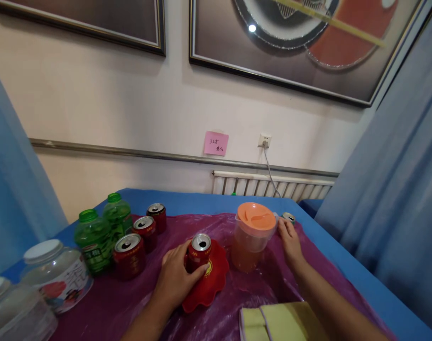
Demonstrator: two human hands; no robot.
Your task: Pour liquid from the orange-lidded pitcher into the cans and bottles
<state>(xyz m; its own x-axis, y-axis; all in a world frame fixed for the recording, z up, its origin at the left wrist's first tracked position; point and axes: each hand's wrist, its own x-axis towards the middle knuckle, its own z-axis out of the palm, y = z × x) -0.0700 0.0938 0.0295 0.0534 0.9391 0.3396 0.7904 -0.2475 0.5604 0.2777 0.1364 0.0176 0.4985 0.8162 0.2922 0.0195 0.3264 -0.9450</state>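
- Two clear jars (57,274), white lids, far left of left fingers.
- Green bottles (95,248), also left of left fingers, farther back.
- Three red cans (129,260), opened, between bottles and left fingers.
- Left hand (175,271): fingers wrapped round another red can (198,257), upright, over red plate (216,279); can't tell if touching.
- Pitcher (247,251), orange lid, between both hands' fingers.
- Right hand (290,242): fingers grasping pitcher's handle.
- Green-rimmed can (288,218), just behind right fingers.
- Yellow cloth (286,322), nearer side of right fingers.
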